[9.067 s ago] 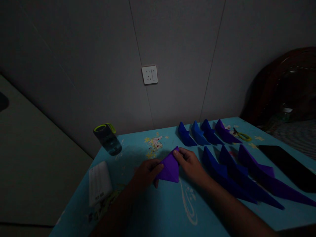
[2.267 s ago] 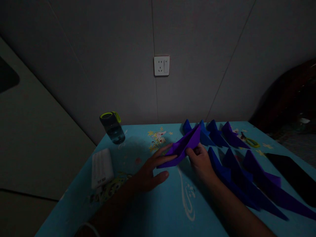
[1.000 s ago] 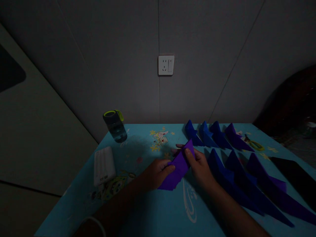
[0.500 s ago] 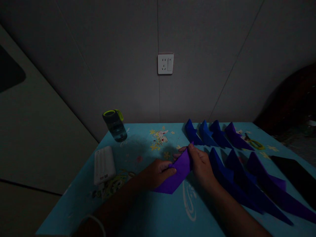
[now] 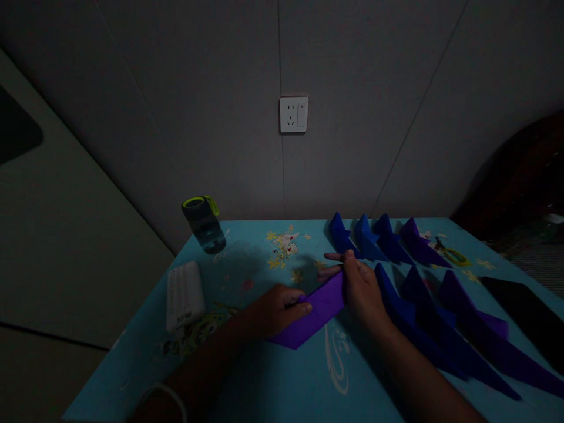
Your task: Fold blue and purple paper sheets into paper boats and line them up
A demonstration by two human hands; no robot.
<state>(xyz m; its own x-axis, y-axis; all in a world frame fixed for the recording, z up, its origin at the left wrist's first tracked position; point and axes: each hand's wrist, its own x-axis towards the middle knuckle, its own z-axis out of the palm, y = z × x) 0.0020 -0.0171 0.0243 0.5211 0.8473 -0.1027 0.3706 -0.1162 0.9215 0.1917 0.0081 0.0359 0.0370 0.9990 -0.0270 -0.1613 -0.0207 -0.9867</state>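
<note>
Purple folded paper (image 5: 315, 311) was up in both hands over the middle of the blue tabletop (image 5: 368, 379), its long lower edge tilted, low end toward the left wrist. Left hand (image 5: 279, 308) had it pinched near the middle: thumb flat on the near face, other fingers behind and mostly hidden.

Change over the last half second: right hand (image 5: 363, 288) had loosened at the upper end. Thumb and fingers had been closed around that corner; now the thumb tip stood above it and two fingers stuck out past the far side, spread apart. The paper's end met the inside of the hand. Couldn't tell if the hidden fingers were gripping. The paper had also dropped slightly.

Meaning, my read: left hand was carrying most of the hold, right was mid-regrip at the end, folding not finished.

Rest unchanged: four back paper boats (image 5: 365, 238) in a row near the wall, three front paper boats (image 5: 429, 314) just beside the right forearm. Scissors (image 5: 458, 257) and black slab (image 5: 520, 305) further right; bottle (image 5: 205, 229) and white power bank (image 5: 185, 294) at left.
</note>
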